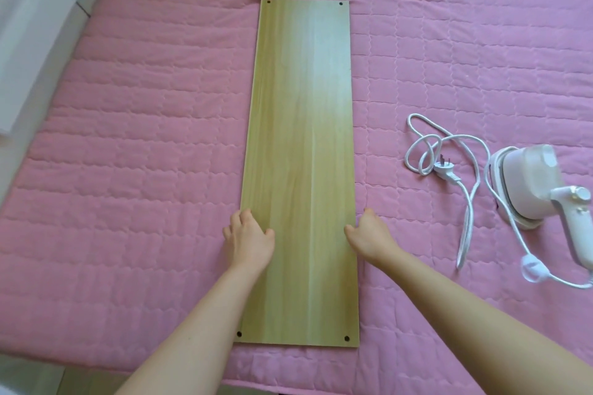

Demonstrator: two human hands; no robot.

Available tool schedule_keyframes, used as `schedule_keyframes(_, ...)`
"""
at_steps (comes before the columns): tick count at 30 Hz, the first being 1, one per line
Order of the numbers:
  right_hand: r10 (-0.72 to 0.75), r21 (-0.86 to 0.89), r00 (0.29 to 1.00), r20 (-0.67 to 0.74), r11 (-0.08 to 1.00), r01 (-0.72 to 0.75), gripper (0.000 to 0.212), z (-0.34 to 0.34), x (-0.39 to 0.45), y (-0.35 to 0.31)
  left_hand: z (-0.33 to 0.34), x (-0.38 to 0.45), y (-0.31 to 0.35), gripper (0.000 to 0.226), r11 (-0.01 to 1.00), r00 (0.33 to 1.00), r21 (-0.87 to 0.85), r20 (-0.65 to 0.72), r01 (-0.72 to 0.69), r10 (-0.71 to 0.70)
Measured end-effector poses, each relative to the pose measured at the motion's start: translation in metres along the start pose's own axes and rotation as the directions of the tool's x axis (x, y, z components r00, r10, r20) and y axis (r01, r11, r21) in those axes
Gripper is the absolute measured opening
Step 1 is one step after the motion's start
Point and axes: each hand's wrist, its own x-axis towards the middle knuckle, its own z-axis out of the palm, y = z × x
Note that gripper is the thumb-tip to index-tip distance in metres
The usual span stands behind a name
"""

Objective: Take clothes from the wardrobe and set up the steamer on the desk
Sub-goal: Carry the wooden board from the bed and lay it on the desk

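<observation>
I see the steamer (542, 189) at the right edge of the frame, lying on the pink quilted cover (134, 125). Its white body and translucent tank sit above the handle, which points toward the lower right. Its white cord (465, 176) runs left from the unit in loose loops, with the plug (446, 172) lying on the cover between the loops and the steamer.

Left of the cord, in the centre of the frame, a long wooden board (301, 151) lies flat on the cover, with a small dark hole near each corner.

My left hand (248, 239) grips the board's left edge, thumb on top and fingers curled over the side. My right hand (369, 234) grips the right edge likewise. Both hands hold the board in its lower half, well apart from the steamer.

White furniture (29, 26) occupies the upper left of the frame.
</observation>
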Motion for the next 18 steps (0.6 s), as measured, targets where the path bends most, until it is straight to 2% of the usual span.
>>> schedule_keyframes(5,0.010,0.035,0.999,0.037,0.999,-0.012,0.033,0.006,0.005,0.004,0.001,0.014,-0.003,0.071,0.997,0.998,-0.040,0.007,0.067,-0.067)
schedule_keyframes(8,-0.045,0.018,0.998,0.046,0.999,0.044,0.028,0.014,0.006,0.003,0.004,0.018,-0.009,0.074,0.982,0.988,-0.117,0.051,0.149,-0.144)
schedule_keyframes(11,-0.088,-0.008,0.995,0.042,0.996,0.088,0.017,0.017,0.006,0.002,0.006,0.013,-0.018,0.074,0.989,0.990,-0.062,0.035,0.136,-0.134)
schedule_keyframes(13,-0.066,0.042,0.997,0.050,0.997,0.064,0.005,0.016,0.002,0.000,0.007,0.007,-0.019,0.075,0.989,0.990,-0.046,0.027,0.138,-0.137)
schedule_keyframes(16,-0.036,0.116,0.995,0.088,0.993,0.026,0.018,0.021,-0.010,0.005,0.013,-0.007,-0.021,0.076,0.977,0.980,-0.079,0.019,0.198,-0.197)
schedule_keyframes(18,-0.015,0.142,0.994,0.110,0.990,-0.001,0.012,0.030,-0.026,0.018,0.021,-0.023,-0.028,0.076,0.968,0.972,-0.083,0.024,0.237,-0.235)
